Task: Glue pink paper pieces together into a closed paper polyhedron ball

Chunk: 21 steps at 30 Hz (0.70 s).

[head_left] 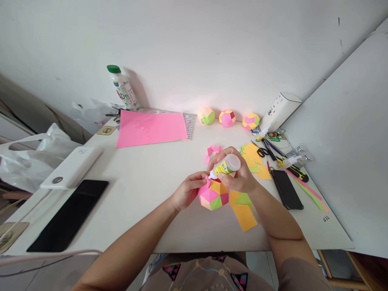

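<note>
My right hand (239, 178) grips a small white glue bottle (226, 165) with a yellow label, tipped so its nozzle points down to the left. The nozzle meets a raised pink flap at the top of a many-sided paper ball (214, 197) in pink, orange, green and peach. My left hand (190, 188) is closed on the ball's upper left side, pinching near that flap. Part of the ball's top is hidden behind my right hand. A pink folded paper ring (213, 152) lies just behind my hands. Orange and green paper pieces (245, 217) lie to the right of the ball.
Several finished paper balls (227, 118) line the wall. Pink sheets (151, 128) and a green-capped bottle (125, 91) are at the back left. Scissors (262, 151), a black phone (286, 189) and a cutter (298, 173) lie right. A black tablet (68, 216) and white box (72, 166) sit left.
</note>
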Tool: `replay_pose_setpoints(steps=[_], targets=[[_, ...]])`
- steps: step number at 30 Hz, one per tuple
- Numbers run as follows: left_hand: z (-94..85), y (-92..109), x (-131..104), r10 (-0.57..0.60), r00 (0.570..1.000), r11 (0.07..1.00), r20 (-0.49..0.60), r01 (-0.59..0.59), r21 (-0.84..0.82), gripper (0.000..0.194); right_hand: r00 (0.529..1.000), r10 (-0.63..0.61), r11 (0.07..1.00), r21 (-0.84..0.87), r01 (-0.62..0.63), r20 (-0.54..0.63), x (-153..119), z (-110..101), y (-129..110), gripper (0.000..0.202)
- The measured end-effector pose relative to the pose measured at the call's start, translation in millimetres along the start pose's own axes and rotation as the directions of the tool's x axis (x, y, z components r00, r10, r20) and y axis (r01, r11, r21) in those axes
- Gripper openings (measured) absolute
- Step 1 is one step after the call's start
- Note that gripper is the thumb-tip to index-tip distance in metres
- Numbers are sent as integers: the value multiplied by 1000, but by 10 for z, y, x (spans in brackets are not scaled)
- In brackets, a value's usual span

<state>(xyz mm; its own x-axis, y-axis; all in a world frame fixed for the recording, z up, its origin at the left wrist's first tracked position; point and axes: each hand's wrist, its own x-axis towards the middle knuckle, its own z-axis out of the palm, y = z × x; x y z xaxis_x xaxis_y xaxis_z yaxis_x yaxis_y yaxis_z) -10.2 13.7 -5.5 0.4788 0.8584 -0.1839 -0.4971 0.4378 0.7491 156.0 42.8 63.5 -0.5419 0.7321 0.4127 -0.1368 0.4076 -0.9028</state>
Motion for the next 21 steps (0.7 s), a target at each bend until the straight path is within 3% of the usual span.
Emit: replay_pose_setpoints(steps=[21], targets=[[1,14,-8,8,1000,1000,6,-8,-13,16,997,-70,997,39,70,-15,-1,-4,25,27]])
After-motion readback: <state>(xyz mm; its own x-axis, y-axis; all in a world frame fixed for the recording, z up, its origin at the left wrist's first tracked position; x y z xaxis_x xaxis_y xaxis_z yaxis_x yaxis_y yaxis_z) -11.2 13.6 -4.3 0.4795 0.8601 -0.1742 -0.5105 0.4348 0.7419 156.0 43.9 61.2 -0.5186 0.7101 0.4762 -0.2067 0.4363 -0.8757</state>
